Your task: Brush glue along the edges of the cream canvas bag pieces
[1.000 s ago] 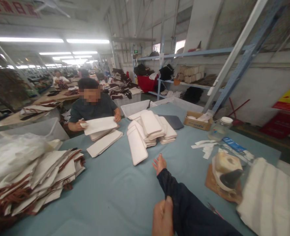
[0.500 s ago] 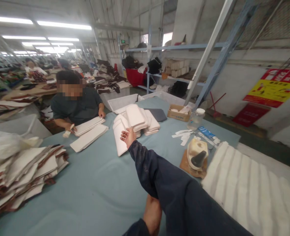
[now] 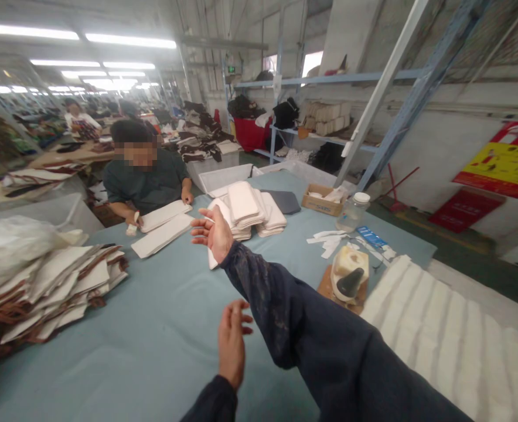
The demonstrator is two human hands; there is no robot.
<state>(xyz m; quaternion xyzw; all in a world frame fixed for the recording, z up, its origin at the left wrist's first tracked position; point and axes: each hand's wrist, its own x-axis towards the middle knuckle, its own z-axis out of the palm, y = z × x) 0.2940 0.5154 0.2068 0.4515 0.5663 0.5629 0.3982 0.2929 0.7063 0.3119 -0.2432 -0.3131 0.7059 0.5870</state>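
My right hand [image 3: 215, 233] reaches out over the table with its fingers spread, holding nothing. Behind it lie stacked cream fabric pads with rounded corners [image 3: 244, 202], and the hand hides part of the nearest one. I cannot tell whether it touches that pad. My left hand [image 3: 233, 343] hovers closer to me above the cloth, below my right forearm. Its fingers are slightly bent and apart, with nothing in them. A dark grey rounded panel [image 3: 284, 202] lies behind the pads.
The table has a blue-green cover [image 3: 162, 346]. Across it, a co-worker [image 3: 147, 181] handles long cream pieces [image 3: 164, 234]. Brown-edged pieces [image 3: 61, 293] are heaped left. On the right are a cardboard box [image 3: 323, 200], a jar [image 3: 353, 211], a tape dispenser-like object [image 3: 350, 272] and white padded strips [image 3: 443, 328].
My right hand has moved left, off the pads' front, and opened wider. My left hand has come out from under my right sleeve into view. The view has turned slightly left.
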